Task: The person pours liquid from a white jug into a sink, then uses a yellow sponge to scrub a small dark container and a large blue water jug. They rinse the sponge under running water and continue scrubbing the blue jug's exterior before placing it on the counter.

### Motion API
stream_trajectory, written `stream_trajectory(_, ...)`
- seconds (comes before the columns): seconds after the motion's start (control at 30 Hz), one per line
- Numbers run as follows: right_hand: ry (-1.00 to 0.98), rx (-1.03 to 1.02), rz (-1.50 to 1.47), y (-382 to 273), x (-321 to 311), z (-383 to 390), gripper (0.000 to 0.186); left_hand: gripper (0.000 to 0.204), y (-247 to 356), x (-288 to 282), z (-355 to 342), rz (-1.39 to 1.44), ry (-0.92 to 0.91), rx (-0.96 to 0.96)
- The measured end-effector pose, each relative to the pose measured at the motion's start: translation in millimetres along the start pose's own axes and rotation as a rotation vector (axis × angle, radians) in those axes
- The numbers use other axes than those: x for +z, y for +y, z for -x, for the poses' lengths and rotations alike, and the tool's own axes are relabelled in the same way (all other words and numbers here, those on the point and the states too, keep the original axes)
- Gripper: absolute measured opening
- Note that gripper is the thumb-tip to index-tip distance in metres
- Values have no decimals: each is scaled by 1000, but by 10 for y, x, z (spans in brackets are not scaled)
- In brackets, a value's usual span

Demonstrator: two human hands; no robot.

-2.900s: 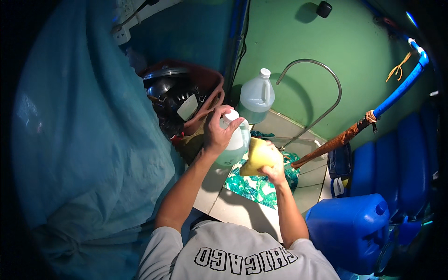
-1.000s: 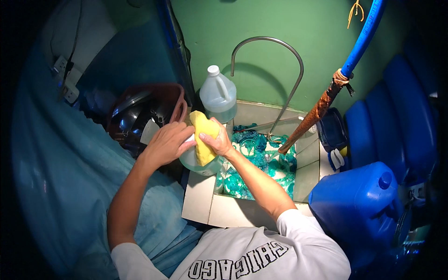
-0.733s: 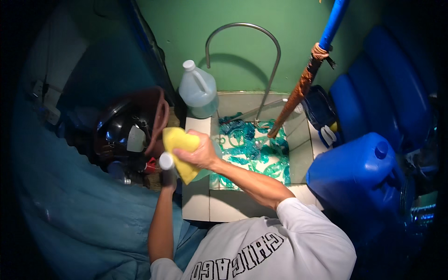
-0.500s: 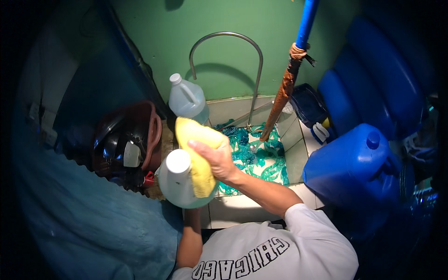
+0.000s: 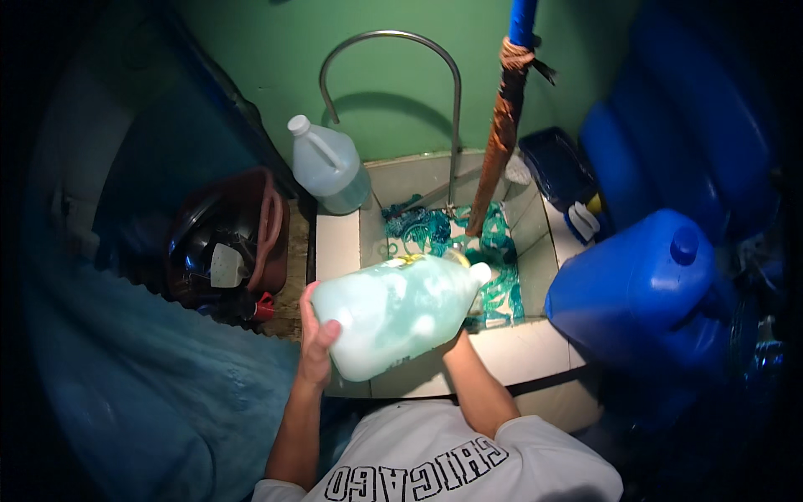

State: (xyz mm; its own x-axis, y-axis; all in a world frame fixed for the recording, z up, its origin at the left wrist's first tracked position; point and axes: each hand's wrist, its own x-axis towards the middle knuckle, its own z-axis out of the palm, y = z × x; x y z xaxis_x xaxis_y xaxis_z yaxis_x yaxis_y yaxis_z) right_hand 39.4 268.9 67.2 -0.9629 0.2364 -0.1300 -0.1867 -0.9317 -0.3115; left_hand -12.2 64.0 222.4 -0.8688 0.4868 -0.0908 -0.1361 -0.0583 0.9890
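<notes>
While the jug (image 5: 389, 318) is held on its side above the tabletop (image 5: 510, 358) and sink (image 5: 535, 243), the left hand (image 5: 316, 347) grips its base, probably for bearing the weight; the right hand is hidden by it, so I cannot tell its hold. Farther, another jug (image 5: 330, 170) stands upright, capped, perhaps against spilling.

Holds left grip (image 5: 314, 350) in a cupped clasp, with thumb (image 5: 325, 334) laid inward across the near side and a finger (image 5: 309, 301) stretched upward just beyond it. Extends left forearm (image 5: 293, 427) almost upright from directly below that grip, with left wrist (image 5: 312, 381) close to straight. Slants right forearm (image 5: 483, 389) up and inward, well to the right of the left grip, with right wrist (image 5: 457, 350) about level with it. Leaves right grip mostly hidden beyond, with finger pose impossible to tell.
</notes>
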Motion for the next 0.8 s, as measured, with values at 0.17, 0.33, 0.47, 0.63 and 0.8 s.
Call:
stream_trajectory(0.17, 426, -229, -38, -553, 318, -63, 56, 86, -857, -123, -177, 823, 9, -234)
stream_trajectory(0.33, -61, -334, 367, -824, 1070, 74, 40, 81, -1468, 194, -126, 1113, 212, -213)
stream_trajectory(0.47, 89, -179, 431, -827, 1357, 153, 39, 82, -1614, 348, -46, 1174, 174, -288)
stream_trajectory(0.63, -200, -207, 671, -705, 1599, 428, 33, 84, -1695, 287, 23, 1152, 130, -351)
stream_trajectory(0.8, -263, -288, 965, -808, 1784, 479, 40, 87, -1723, 215, -33, 1120, 135, -365)
